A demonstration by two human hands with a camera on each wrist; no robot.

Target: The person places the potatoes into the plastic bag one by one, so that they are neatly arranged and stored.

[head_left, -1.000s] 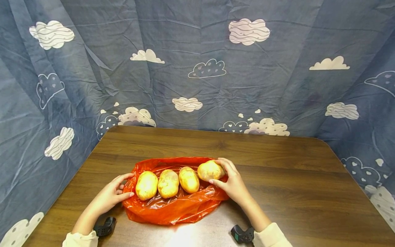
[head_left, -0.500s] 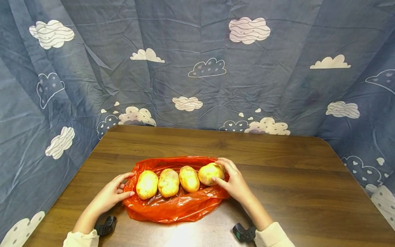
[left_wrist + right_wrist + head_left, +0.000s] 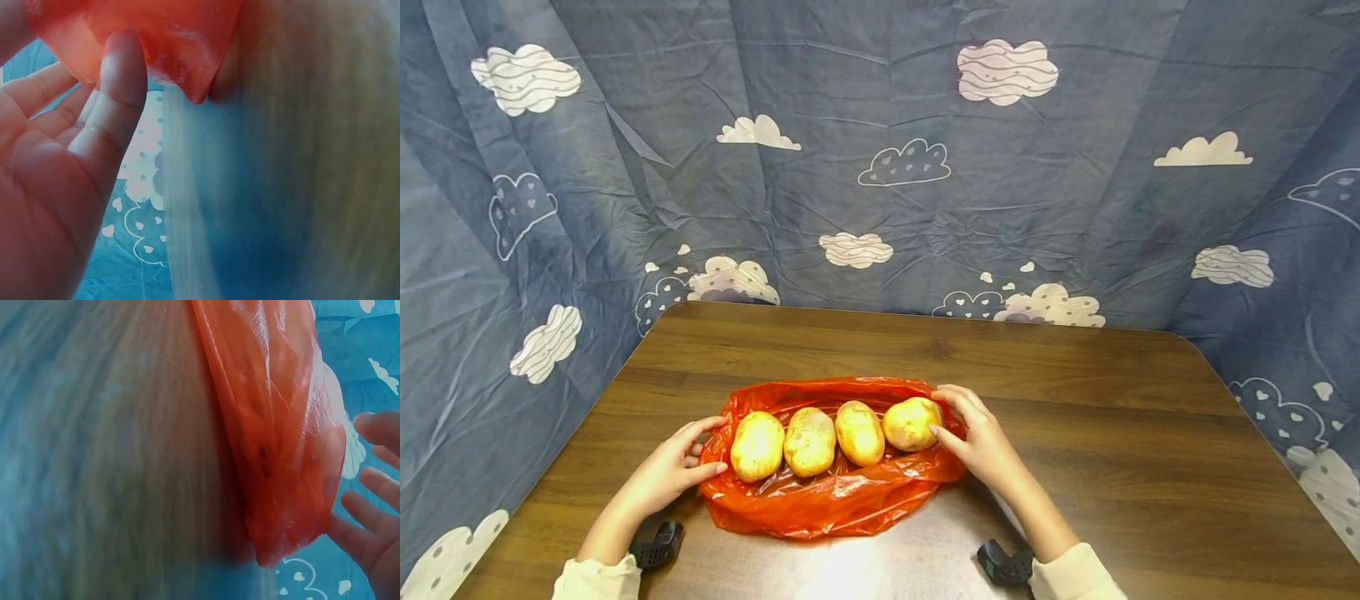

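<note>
A red plastic bag (image 3: 827, 504) lies on the table with its mouth spread wide. Several yellow potatoes sit in a row inside it, from the leftmost potato (image 3: 757, 447) to the rightmost potato (image 3: 912, 423). My left hand (image 3: 662, 475) holds the bag's left end by the rim, thumb and forefinger apart; in the left wrist view the thumb lies against the red film (image 3: 181, 47). My right hand (image 3: 983, 437) is at the bag's right end, fingers spread beside the rightmost potato. In the right wrist view its fingers are loosely spread near the bag.
The brown wooden table (image 3: 1112, 433) extends behind the bag and to both sides. A blue cloud-patterned cloth (image 3: 880, 108) hangs behind and around it. Black wrist devices, one at the left wrist (image 3: 658, 546) and one at the right wrist (image 3: 1003, 564), sit near the front edge.
The right hand has let go of the rightmost potato and drawn slightly to the right. That potato has settled a little lower in the bag. The left hand stays in place.
</note>
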